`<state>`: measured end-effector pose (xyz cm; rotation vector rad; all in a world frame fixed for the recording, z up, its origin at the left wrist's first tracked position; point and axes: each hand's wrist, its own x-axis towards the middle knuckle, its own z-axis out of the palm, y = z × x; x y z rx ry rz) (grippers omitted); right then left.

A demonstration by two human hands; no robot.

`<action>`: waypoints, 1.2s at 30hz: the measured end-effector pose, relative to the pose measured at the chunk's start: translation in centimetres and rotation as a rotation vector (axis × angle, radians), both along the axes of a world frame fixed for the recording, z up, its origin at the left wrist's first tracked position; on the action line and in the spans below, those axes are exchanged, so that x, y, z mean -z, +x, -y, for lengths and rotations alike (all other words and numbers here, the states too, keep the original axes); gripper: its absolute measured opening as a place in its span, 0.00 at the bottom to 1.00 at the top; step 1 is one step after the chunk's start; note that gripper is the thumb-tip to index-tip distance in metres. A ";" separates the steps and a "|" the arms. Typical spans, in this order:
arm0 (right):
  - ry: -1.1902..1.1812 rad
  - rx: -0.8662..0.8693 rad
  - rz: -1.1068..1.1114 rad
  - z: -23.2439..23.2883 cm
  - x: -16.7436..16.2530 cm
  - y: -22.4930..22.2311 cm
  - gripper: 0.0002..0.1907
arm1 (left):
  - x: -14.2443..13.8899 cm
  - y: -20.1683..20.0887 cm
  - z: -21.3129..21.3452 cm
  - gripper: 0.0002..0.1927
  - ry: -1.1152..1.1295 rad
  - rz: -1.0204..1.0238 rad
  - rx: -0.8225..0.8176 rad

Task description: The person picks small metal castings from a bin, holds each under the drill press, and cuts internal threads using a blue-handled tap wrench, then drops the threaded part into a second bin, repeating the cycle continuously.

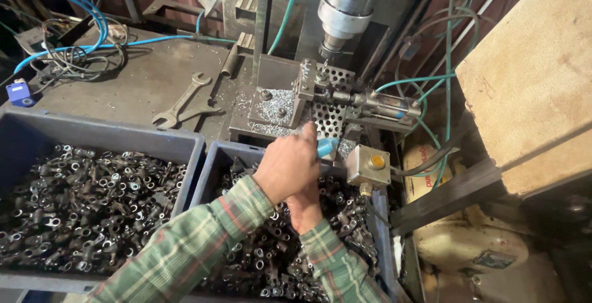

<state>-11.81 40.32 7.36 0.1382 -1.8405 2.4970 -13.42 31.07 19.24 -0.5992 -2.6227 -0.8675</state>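
2 grey bins (185,146) packed with small dark metal fittings (86,210), so most stock looks unmachined; I judge work early or mid-run. Drill fixture (308,90) on the worktop (142,75) is littered with chips, spindle (342,13) raised. My left hand (287,167) has a clenched grip on a blue-handled tool (327,147) at the fixture's front edge. Right hand (304,207) sits under it, grip hidden, cannot tell. Spanner (182,101) lies apart.

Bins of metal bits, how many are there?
2. One grey bin sits at the left; the other bin is beside it, under the left hand and right hand. More could be out of view.
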 end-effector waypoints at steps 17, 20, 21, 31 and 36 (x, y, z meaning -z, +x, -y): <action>-0.056 -0.027 0.198 0.4 -2.1 0.8 0.20 | 0.1 0.2 3.6 0.44 0.107 -0.091 0.350; -0.074 -0.073 0.019 0.0 -2.8 1.0 0.17 | -0.6 1.9 6.2 0.43 0.171 -0.161 0.338; -0.060 -0.080 0.042 -0.2 -3.0 1.0 0.16 | -0.6 2.5 7.6 0.41 0.145 -0.137 0.302; -0.042 0.296 -0.111 -2.0 -6.9 -1.4 0.11 | 7.9 9.0 25.0 0.42 -0.435 0.217 -0.310; -0.063 0.513 -0.096 -2.2 -8.5 -6.9 0.11 | 16.7 10.1 29.7 0.21 -0.639 0.630 -0.295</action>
